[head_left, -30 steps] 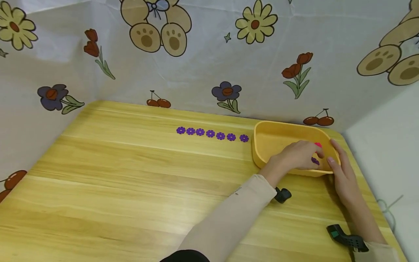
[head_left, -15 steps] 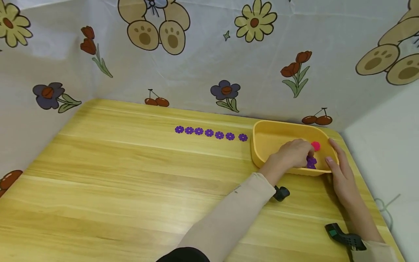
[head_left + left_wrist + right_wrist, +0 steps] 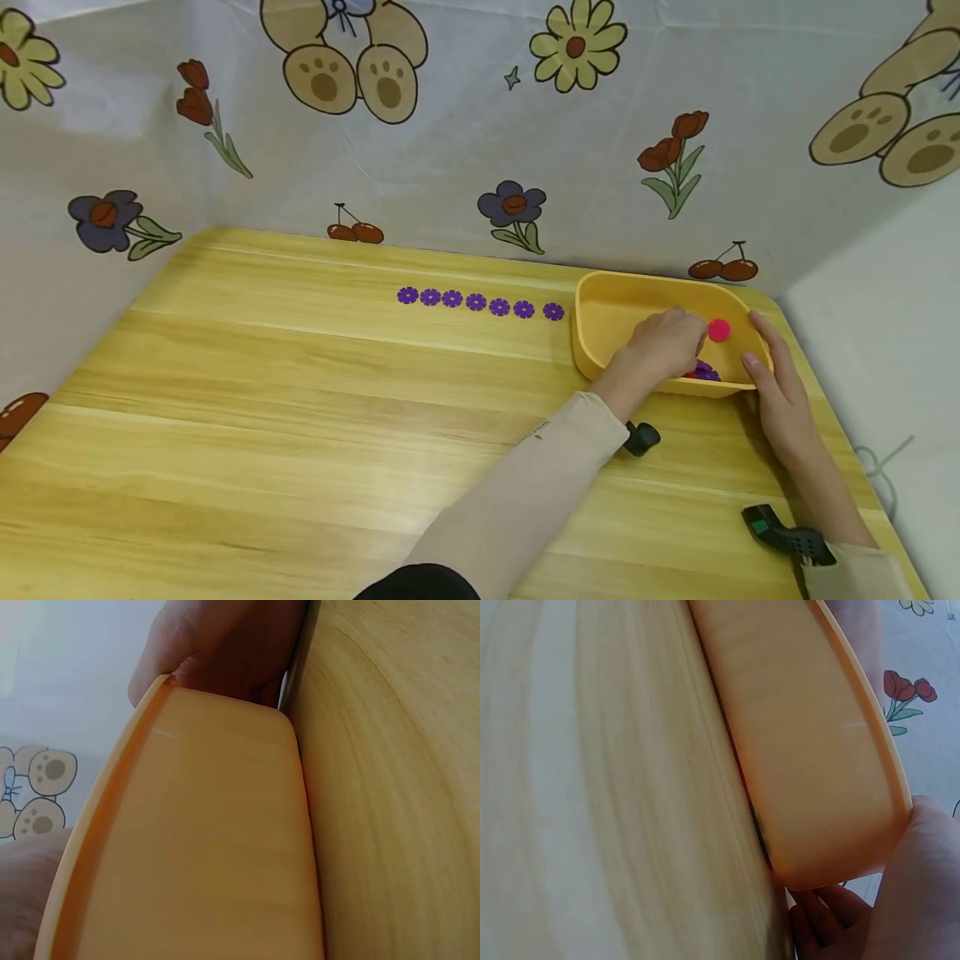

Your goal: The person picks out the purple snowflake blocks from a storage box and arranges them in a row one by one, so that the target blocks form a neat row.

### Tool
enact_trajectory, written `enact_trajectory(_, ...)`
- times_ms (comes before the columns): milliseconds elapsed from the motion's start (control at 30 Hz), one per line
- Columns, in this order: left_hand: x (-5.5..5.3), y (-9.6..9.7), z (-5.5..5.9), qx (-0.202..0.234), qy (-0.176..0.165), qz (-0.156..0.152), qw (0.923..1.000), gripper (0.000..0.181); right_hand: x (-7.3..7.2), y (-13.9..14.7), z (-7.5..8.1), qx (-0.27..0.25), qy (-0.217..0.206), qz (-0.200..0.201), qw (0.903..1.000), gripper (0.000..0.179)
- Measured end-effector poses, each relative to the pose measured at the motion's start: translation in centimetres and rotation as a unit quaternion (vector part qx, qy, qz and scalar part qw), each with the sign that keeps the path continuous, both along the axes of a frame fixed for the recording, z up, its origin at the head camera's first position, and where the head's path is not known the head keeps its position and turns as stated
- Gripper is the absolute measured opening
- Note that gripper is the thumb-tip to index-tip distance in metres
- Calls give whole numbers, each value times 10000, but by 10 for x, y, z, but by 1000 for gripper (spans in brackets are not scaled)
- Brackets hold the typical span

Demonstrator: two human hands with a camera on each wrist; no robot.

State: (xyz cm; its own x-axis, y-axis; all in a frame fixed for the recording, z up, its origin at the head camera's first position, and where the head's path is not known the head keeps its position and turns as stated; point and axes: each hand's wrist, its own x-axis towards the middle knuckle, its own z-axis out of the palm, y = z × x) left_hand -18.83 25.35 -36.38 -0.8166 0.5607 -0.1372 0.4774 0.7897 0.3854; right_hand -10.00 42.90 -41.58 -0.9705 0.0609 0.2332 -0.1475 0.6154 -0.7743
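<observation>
A yellow plastic bin (image 3: pixel 611 304) stands at the right back of the table. My right hand (image 3: pixel 787 400) grips its right end, thumb over the rim and fingers round the outer wall; the right wrist view shows those fingers (image 3: pixel 832 911) below the bin's corner. Inside the bin is my left hand (image 3: pixel 667 342), bent downward, its fingertips hidden; I cannot tell whether they pinch a piece. Beside it lie purple flower-shaped discs (image 3: pixel 707 372) with a bit of red next to them, and a pink disc (image 3: pixel 719 331) lies farther back.
Several purple flower-shaped discs (image 3: pixel 476 302) form a row on the wooden table (image 3: pixel 300 417), left of the bin, with a wider gap before the last one. A printed cloth (image 3: pixel 420 167) hangs behind the table's back edge. Wrist devices (image 3: pixel 787 535) sit on both arms.
My left hand has drawn back to the left inside the bin, uncovering the pink disc and more purple pieces. The right hand keeps its grip on the bin's end.
</observation>
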Motion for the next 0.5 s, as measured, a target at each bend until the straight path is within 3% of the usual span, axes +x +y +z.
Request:
enact_trajectory(333,-2,-4,5,251,238,284,9990,16,-1,-2,2,-136,-95,19,9999,57)
enact_trajectory(500,-1,-8,10,586,363,434,9967,15,-1,0,3,-151,-171,-37,9997,57)
